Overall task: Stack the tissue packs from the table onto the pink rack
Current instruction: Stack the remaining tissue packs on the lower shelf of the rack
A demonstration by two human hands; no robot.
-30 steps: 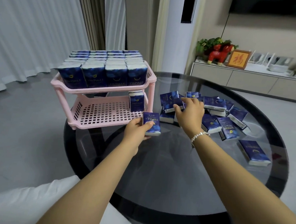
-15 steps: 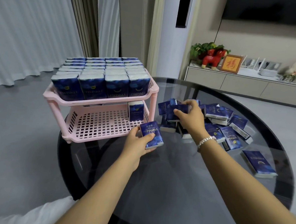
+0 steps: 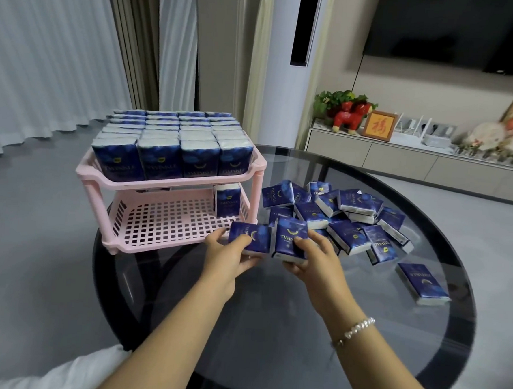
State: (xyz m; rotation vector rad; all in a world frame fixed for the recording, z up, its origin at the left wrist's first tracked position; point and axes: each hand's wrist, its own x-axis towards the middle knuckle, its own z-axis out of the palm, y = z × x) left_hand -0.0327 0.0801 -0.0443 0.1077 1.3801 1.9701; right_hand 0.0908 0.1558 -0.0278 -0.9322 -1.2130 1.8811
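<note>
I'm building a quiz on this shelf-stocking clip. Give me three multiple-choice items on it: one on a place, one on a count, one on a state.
1. Where does the single pack already on the pink rack's lower shelf stand?
A. back right corner
B. front left corner
C. centre

2. How many packs are held in the hands?
A. none
B. one
C. two

3. The rack's top shelf is:
A. bare
B. full of upright packs
C. half filled

Answers: 1 A, the lone pack stands by the right rear post. 2 C, the left hand and the right hand each grip one. 3 B, upright packs fill it in rows.
</note>
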